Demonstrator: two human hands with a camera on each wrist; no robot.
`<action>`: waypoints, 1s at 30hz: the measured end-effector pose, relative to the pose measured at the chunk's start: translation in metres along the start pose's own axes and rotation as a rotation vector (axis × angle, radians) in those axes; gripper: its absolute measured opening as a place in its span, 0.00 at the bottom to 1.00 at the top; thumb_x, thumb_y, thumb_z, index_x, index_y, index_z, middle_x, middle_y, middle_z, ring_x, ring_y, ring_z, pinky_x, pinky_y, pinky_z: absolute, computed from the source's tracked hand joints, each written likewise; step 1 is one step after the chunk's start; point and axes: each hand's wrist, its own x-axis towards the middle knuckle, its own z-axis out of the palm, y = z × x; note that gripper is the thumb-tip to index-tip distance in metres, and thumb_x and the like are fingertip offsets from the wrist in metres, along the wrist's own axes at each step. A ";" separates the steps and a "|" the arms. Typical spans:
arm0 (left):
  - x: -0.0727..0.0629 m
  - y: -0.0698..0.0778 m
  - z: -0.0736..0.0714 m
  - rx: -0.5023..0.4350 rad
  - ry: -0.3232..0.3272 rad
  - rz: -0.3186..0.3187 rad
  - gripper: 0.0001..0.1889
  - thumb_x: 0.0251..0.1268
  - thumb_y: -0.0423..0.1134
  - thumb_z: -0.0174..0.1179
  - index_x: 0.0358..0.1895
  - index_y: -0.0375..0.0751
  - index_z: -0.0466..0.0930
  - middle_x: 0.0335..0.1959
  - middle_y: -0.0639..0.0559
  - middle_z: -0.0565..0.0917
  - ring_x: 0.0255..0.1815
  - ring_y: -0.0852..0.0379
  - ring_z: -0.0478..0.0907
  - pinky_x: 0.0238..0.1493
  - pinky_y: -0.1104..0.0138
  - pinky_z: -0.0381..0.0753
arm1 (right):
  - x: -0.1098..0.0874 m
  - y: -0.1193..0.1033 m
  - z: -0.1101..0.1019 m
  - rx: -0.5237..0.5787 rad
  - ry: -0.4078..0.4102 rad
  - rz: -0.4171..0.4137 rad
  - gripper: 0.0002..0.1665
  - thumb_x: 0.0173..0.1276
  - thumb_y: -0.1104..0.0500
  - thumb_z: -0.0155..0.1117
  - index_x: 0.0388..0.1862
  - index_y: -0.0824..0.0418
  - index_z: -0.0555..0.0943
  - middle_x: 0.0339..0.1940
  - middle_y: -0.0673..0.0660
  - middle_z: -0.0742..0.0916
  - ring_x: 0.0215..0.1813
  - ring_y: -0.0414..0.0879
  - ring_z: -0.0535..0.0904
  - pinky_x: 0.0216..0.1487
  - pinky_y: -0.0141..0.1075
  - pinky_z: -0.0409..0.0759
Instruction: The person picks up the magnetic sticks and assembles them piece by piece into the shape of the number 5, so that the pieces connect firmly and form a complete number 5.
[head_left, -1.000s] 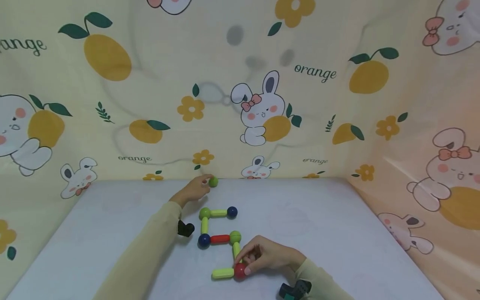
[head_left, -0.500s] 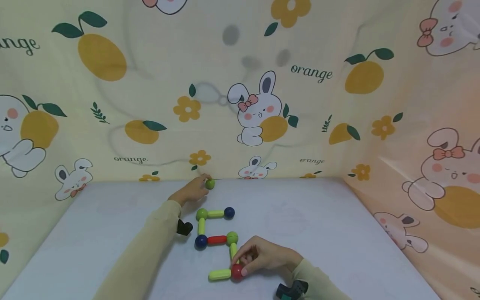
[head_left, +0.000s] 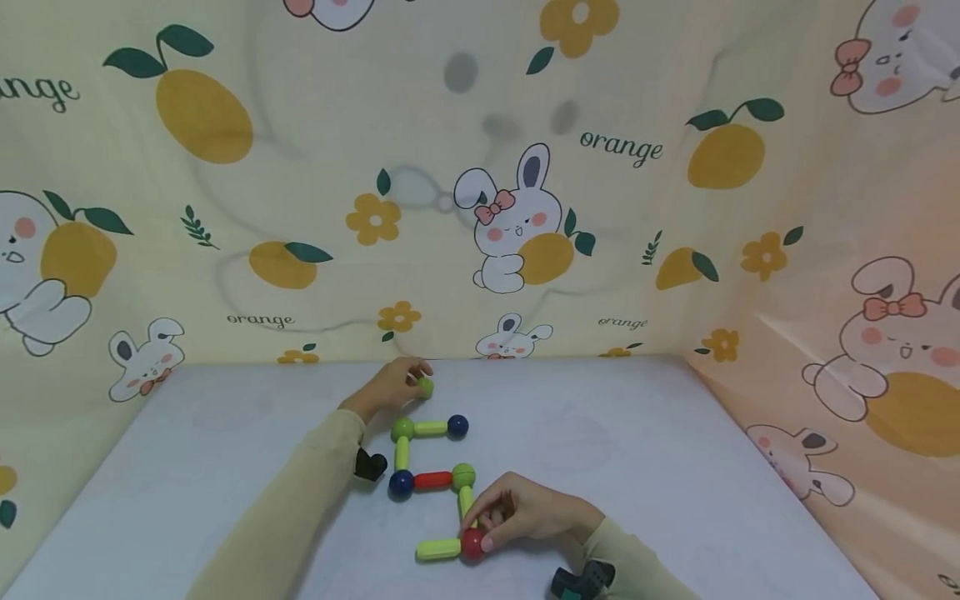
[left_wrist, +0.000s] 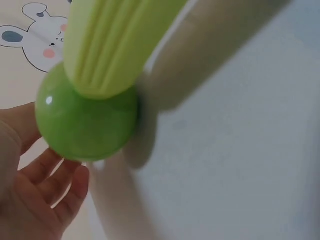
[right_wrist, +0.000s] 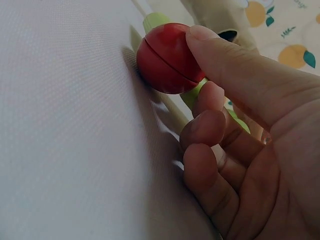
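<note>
My left hand holds a green ball near the back of the white table. My right hand pinches a red ball, thumb and fingers on it; the right wrist view shows this red ball on the table. From it a zigzag of balls and rods runs back: a lime rod, green ball, red rod, blue ball, green corner ball and blue end ball. In the left wrist view a green ball with a ribbed rod partly hides the hand.
A cloth wall printed with rabbits and oranges stands behind the white table and along its right side. My left sleeve lies close beside the zigzag's left side.
My left hand has drawn the green ball from the table's back edge toward the zigzag, fingers curling more around it. The right hand stays at the red ball. The view has shifted slightly.
</note>
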 end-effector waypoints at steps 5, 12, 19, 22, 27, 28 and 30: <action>-0.003 -0.005 0.001 0.041 -0.005 0.005 0.16 0.71 0.34 0.60 0.59 0.37 0.79 0.58 0.40 0.81 0.58 0.45 0.77 0.65 0.52 0.76 | 0.002 -0.001 0.001 -0.007 0.001 0.026 0.21 0.67 0.66 0.68 0.57 0.74 0.81 0.32 0.45 0.81 0.30 0.30 0.71 0.34 0.21 0.71; -0.016 -0.006 -0.006 -0.008 0.079 0.022 0.17 0.72 0.34 0.59 0.61 0.37 0.78 0.62 0.40 0.80 0.64 0.43 0.77 0.66 0.51 0.76 | 0.002 0.001 0.000 -0.029 -0.001 -0.021 0.20 0.68 0.65 0.68 0.56 0.74 0.81 0.32 0.47 0.80 0.30 0.30 0.72 0.34 0.21 0.71; -0.033 0.001 -0.017 -0.044 0.131 0.102 0.19 0.74 0.32 0.58 0.65 0.34 0.77 0.63 0.39 0.81 0.62 0.42 0.78 0.64 0.53 0.79 | 0.000 0.001 -0.002 -0.019 -0.005 -0.051 0.19 0.69 0.66 0.67 0.56 0.76 0.80 0.29 0.64 0.78 0.30 0.32 0.72 0.33 0.21 0.71; -0.041 0.003 -0.017 -0.055 0.132 0.079 0.19 0.74 0.33 0.58 0.66 0.37 0.76 0.64 0.41 0.80 0.60 0.44 0.79 0.62 0.53 0.79 | 0.000 0.001 -0.002 -0.018 -0.001 -0.053 0.19 0.69 0.67 0.66 0.56 0.76 0.80 0.30 0.72 0.76 0.30 0.32 0.72 0.33 0.22 0.71; -0.058 0.006 -0.016 -0.061 0.127 0.052 0.19 0.74 0.34 0.59 0.65 0.40 0.77 0.63 0.44 0.81 0.57 0.46 0.80 0.60 0.54 0.81 | 0.000 0.004 -0.001 -0.016 0.005 -0.011 0.20 0.69 0.65 0.67 0.57 0.75 0.80 0.30 0.58 0.80 0.32 0.32 0.72 0.35 0.22 0.71; -0.062 0.006 -0.016 -0.059 0.125 0.051 0.19 0.74 0.35 0.59 0.65 0.40 0.77 0.63 0.44 0.81 0.57 0.47 0.80 0.60 0.54 0.81 | 0.000 0.004 -0.001 -0.020 0.005 -0.001 0.21 0.69 0.65 0.67 0.57 0.74 0.80 0.31 0.53 0.80 0.32 0.32 0.72 0.35 0.21 0.71; -0.069 0.006 -0.015 -0.053 0.125 0.052 0.19 0.73 0.35 0.59 0.65 0.41 0.77 0.63 0.45 0.81 0.56 0.48 0.81 0.59 0.55 0.81 | 0.000 0.004 -0.002 -0.026 0.002 0.012 0.21 0.69 0.65 0.67 0.58 0.74 0.80 0.33 0.48 0.80 0.32 0.31 0.72 0.35 0.22 0.71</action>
